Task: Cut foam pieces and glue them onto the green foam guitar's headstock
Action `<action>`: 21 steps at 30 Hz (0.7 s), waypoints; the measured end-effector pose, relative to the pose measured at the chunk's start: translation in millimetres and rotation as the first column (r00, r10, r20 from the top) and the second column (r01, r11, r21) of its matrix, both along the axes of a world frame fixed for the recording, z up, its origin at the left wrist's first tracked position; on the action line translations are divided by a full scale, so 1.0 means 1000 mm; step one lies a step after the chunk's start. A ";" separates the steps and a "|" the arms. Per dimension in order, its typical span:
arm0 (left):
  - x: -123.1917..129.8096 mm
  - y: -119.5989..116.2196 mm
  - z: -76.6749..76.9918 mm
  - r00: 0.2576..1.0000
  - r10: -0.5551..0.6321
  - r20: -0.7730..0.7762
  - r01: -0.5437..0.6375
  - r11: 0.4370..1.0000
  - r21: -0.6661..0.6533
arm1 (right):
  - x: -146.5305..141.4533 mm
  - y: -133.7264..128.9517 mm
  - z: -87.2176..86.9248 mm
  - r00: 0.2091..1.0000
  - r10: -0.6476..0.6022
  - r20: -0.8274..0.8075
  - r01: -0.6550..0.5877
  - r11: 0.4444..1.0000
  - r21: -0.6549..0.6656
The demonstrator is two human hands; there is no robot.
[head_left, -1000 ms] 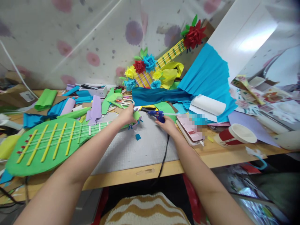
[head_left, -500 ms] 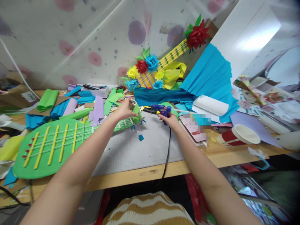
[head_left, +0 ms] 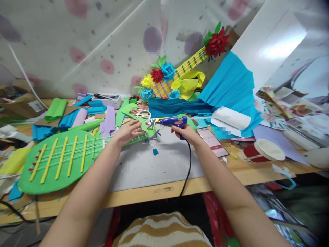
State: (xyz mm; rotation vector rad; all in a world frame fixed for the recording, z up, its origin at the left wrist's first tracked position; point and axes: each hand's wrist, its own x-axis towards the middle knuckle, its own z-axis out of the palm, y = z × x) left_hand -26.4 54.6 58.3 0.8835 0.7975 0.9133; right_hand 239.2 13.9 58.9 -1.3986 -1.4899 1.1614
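Observation:
My right hand [head_left: 183,131] is wrapped round the handle of a blue glue gun [head_left: 174,121], whose nozzle points left. A black cord hangs from the gun over the table edge. Over the neck of a green paper guitar [head_left: 58,161] is my left hand [head_left: 130,132], its fingers spread. A green paper piece [head_left: 143,124] is by its fingertips; whether they touch cannot be made out. Scissors [head_left: 144,115] lie just beyond that hand. The guitar lies flat, with yellow strips and pale strings on its body.
A yellow guitar [head_left: 191,63] with paper flowers leans at the back. Blue crepe paper [head_left: 231,85] spreads beside it. On the right are a phone [head_left: 212,142] and a paper cup [head_left: 262,151]. Paper scraps cover the left side. A grey mat [head_left: 156,171] lies in front.
My left hand has moved down and left, opening away from the scissors, which now show more. The glue gun has been lifted slightly and turned more level in my right hand.

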 end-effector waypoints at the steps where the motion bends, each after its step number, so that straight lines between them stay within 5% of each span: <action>1: -0.001 -0.002 0.000 1.000 -0.011 0.009 0.011 1.000 0.000 | -0.004 -0.001 0.005 0.999 0.048 0.019 -0.048 0.999 -0.011; 9: -0.008 -0.011 -0.004 0.998 0.002 -0.068 0.001 0.999 0.039 | -0.026 0.003 0.015 0.982 0.110 0.156 -0.103 0.993 -0.055; 13: 0.001 -0.007 -0.006 0.911 0.198 -0.362 -0.091 0.952 0.292 | -0.019 0.006 0.012 0.988 -0.016 0.151 0.019 1.000 -0.021; 16: 0.015 -0.002 -0.005 0.781 0.282 -0.558 0.095 0.829 0.551 | -0.010 0.006 0.011 0.982 -0.125 0.139 0.123 0.992 0.024; 19: 0.028 0.003 -0.003 0.647 0.294 -0.703 0.308 0.743 0.594 | -0.003 0.006 0.006 0.975 -0.195 0.108 0.191 0.981 0.044; 21: 0.034 0.004 -0.003 0.564 0.312 -0.765 0.367 0.735 0.570 | 0.001 0.007 0.001 0.973 -0.211 0.095 0.207 0.977 0.046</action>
